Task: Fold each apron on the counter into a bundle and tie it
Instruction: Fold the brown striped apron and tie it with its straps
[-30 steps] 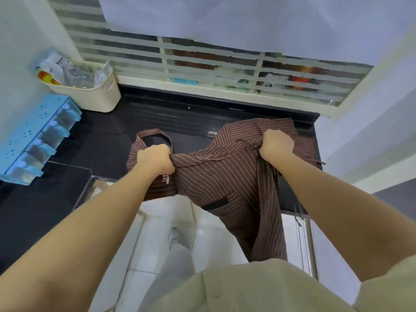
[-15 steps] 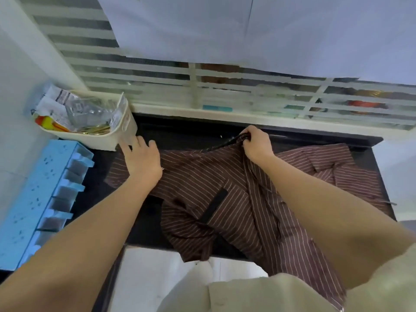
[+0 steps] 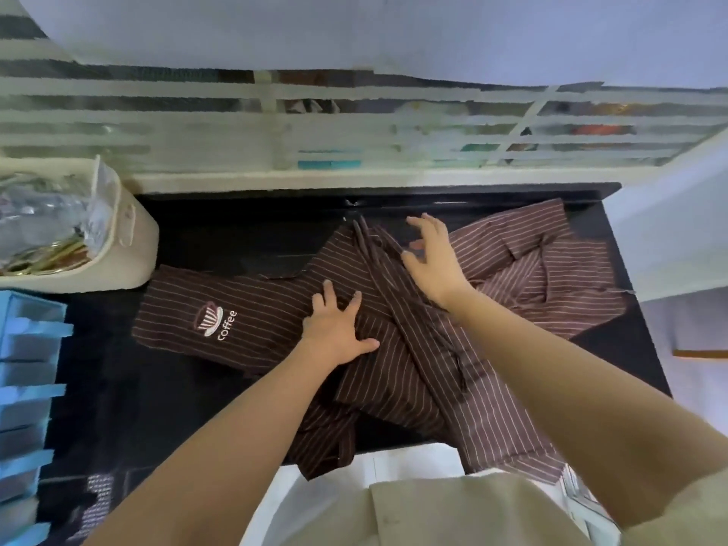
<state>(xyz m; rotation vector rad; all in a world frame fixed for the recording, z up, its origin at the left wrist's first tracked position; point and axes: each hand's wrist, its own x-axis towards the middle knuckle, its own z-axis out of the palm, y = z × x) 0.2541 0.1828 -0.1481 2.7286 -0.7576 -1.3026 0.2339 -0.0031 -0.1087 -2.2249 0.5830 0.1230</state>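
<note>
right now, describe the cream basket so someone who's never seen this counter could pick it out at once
Find the black counter below the slatted window, where a brown striped apron lies spread. At the counter's far left corner, past the apron's coffee logo, stands the cream basket. It alone is pale and rounded, stuffed with clear packets, unlike the bright blue rack beside it.

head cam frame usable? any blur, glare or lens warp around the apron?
Head view: window slats and cream basket smear with motion blur; the apron and its coffee logo read sharp, as do the left hand pressing it and the right hand; wide-angle warp slants the counter edges; soft light, no hard glare.
</note>
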